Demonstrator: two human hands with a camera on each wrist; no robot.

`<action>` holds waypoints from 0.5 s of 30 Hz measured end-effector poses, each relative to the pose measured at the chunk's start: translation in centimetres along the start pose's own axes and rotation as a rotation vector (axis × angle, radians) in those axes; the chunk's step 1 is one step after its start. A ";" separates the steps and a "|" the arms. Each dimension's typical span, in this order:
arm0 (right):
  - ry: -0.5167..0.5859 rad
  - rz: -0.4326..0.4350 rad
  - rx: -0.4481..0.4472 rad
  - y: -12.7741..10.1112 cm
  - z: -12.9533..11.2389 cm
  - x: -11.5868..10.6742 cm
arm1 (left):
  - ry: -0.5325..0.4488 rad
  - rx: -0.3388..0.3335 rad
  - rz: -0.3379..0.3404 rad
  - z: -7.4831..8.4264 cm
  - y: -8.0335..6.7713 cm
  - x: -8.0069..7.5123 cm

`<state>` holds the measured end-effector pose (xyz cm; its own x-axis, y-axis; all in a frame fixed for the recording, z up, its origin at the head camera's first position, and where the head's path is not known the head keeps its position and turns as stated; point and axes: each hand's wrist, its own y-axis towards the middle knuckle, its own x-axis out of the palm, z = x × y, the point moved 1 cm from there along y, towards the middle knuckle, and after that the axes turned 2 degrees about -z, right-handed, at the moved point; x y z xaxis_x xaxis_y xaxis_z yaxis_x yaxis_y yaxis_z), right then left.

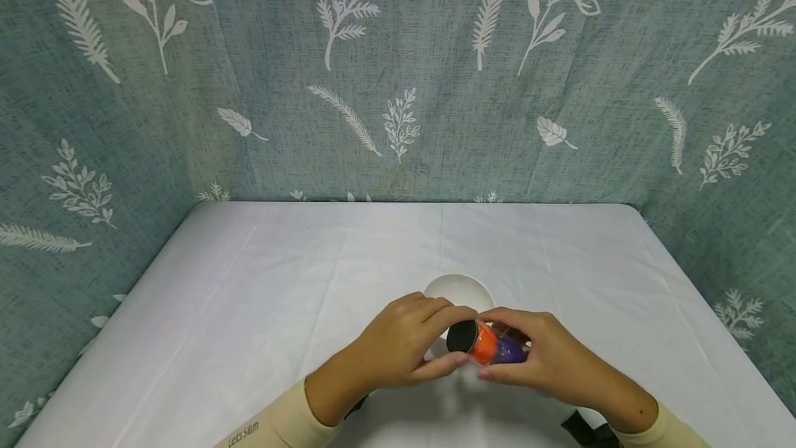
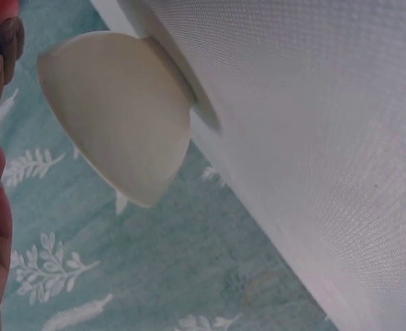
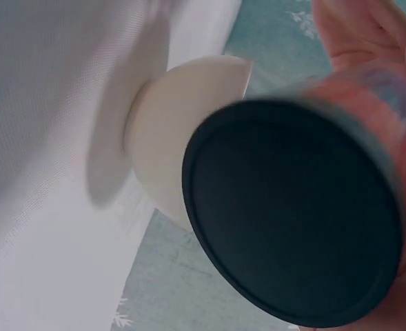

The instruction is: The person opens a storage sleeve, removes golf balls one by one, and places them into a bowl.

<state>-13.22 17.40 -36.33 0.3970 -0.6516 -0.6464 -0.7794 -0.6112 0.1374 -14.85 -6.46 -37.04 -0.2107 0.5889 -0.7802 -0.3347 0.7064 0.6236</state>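
A clear orange-and-purple plastic jar (image 1: 494, 346) is gripped by the right hand (image 1: 547, 361) near the table's front edge; its black lid (image 1: 462, 337), still on, is pinched by the left hand (image 1: 398, 348) beside a white ceramic bowl (image 1: 458, 293).
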 end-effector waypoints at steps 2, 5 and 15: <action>0.001 0.014 -0.001 0.0 0.0 0.0 | -0.004 0.003 0.005 0.0 0.0 0.0; 0.027 0.019 -0.008 -0.1 0.0 0.1 | -0.017 0.003 0.007 -0.1 0.0 -0.1; 0.101 -0.017 -0.103 -0.1 -0.3 0.2 | -0.037 0.039 0.009 0.0 0.1 -0.2</action>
<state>-12.96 17.16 -36.26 0.4606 -0.6796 -0.5710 -0.7206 -0.6619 0.2064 -14.87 -6.50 -36.84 -0.1789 0.6094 -0.7724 -0.2968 0.7151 0.6329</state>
